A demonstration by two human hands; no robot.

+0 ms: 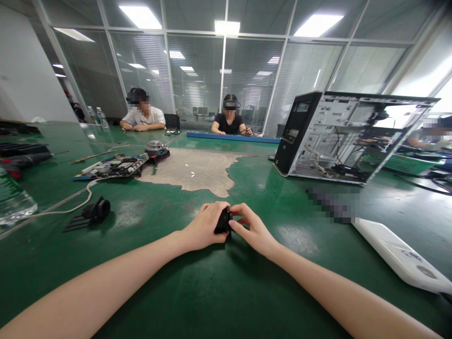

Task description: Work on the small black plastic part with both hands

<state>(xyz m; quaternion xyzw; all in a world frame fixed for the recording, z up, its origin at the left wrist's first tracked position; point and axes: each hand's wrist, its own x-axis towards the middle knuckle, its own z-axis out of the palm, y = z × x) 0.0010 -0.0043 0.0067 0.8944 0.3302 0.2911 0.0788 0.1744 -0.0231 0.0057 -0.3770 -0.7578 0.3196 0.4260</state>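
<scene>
A small black part (pixel 222 223) sits between my two hands just above or on the green table (pixel 197 292); its exact kind is hidden by my fingers. My left hand (pixel 204 226) is wrapped round its left side, thumb below and fingers over the top. From the right, my right hand (pixel 252 227) pinches the edge of the same part with curled fingertips. To the left lies a black plastic piece with a round end and slatted fins (pixel 97 210). Beyond my hands is a bare, worn patch (pixel 201 172) with small white scraps.
An opened computer case (pixel 300 136) stands at the right, near a white device (pixel 395 249) and a green basket (pixel 409 162). At left are a circuit board (pixel 116 165), a fan cooler (pixel 155 149), a cable (pixel 86 195) and a clear bottle (pixel 16 200). Several people sit around.
</scene>
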